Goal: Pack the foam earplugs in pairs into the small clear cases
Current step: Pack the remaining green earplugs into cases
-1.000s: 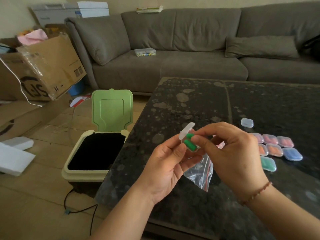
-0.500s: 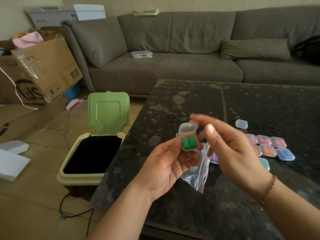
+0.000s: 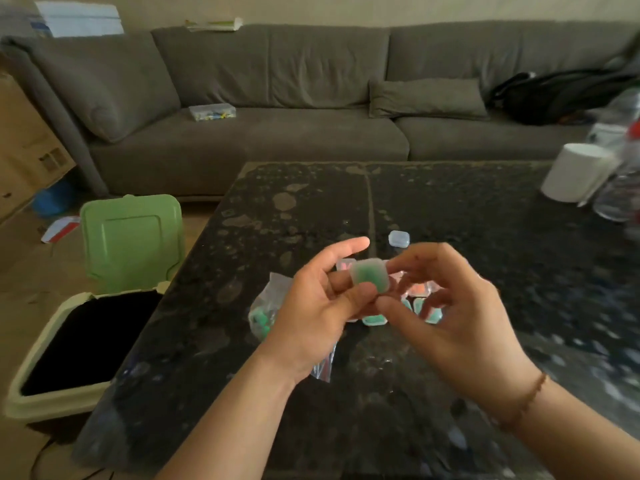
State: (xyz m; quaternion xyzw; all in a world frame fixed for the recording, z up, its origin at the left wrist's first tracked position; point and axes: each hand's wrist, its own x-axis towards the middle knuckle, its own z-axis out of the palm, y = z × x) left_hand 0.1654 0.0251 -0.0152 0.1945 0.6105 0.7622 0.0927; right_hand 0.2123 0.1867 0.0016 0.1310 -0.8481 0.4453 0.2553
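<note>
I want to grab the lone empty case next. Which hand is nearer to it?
Right. The right hand has its knuckles just below the lone empty case; the left hand sits farther to the left, though its forefinger reaches toward it.

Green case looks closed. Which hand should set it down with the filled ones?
Right, probably. The right hand pinches the green case and hangs over the filled cases. The left hand also holds the case, with the bag of earplugs beneath it.
</note>
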